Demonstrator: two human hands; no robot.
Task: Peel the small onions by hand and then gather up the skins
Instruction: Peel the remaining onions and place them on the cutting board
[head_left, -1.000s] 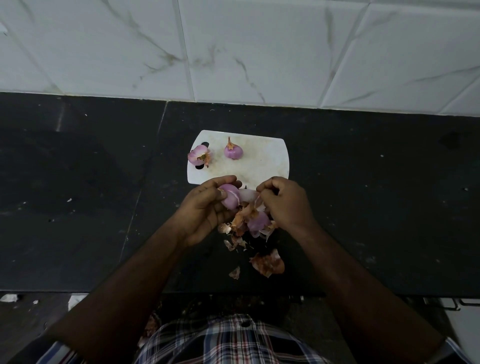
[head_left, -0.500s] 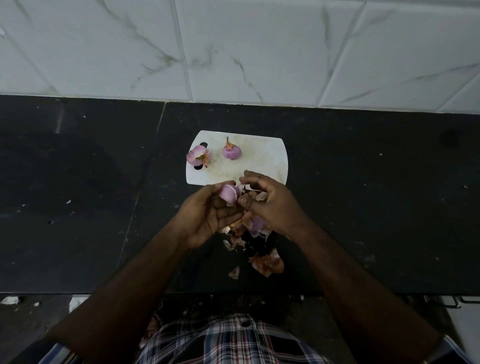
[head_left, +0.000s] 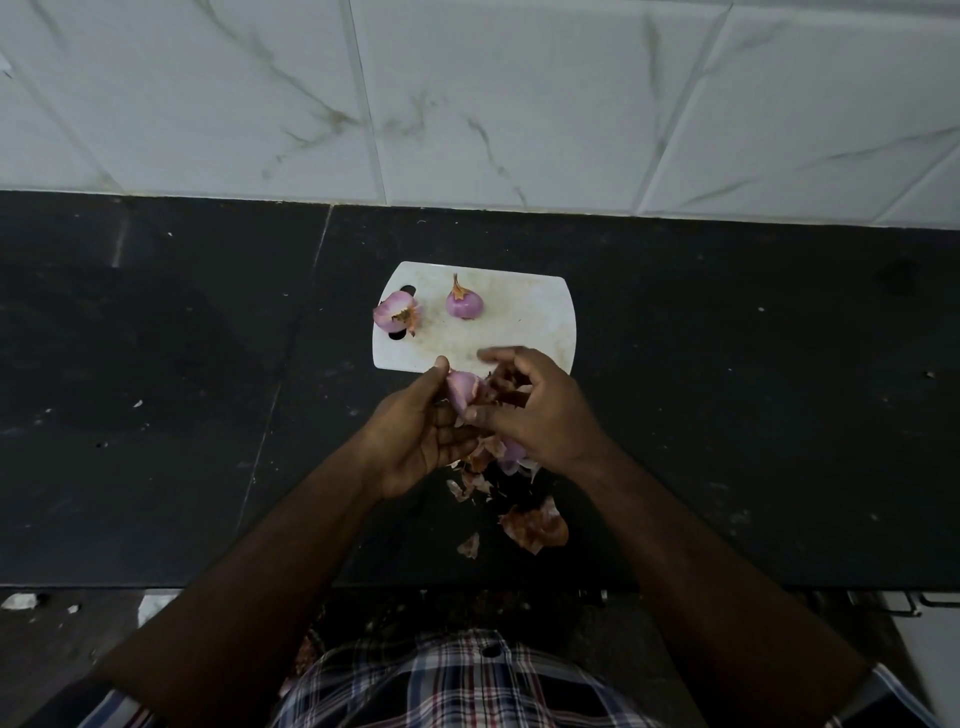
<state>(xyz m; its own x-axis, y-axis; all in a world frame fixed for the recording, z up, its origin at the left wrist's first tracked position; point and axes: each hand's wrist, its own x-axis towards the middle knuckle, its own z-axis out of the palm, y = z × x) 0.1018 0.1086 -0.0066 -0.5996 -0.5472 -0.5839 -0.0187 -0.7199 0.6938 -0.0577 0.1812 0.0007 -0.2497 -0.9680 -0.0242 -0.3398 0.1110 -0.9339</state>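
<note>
- The landmark is a small white cutting board (head_left: 519, 322), a smooth plastic rectangle with rounded corners and an oval handle hole at its left end, lying flat on a dark, matte stone counter (head_left: 156, 415) flecked with pale specks.
- Two small onions rest on the board: a glossy, round pink-purple one (head_left: 464, 304) with a dry orange stem tip sits near the board's far edge, and a partly stripped one (head_left: 396, 313) with a ragged papery brown tuft lies at the board's left end, overlapping the handle hole.
- Just off the board's near edge, the left hand (head_left: 415, 436) grips a third onion (head_left: 461, 388) between thumb and curled fingers; its exposed flesh is smooth and pale pink.
- The right hand (head_left: 540, 410) is against that same onion, thumb and fingers curled in and pinching at its skin; the exact piece under the fingertips is hidden.
- Below the hands, nearer the person than the board, loose skins (head_left: 488, 467) lie scattered on the counter: thin, crinkled, orange-brown and purple flakes.
- The largest skin (head_left: 535, 527) is a curled, reddish-brown papery shell, further from the board, with a small flake (head_left: 470, 546) beside it.
- Behind the board rises a wall of glossy white tiles (head_left: 519, 104) with faint grey-brown veining.
- A checked shirt (head_left: 457, 680) shows at the bottom edge.
</note>
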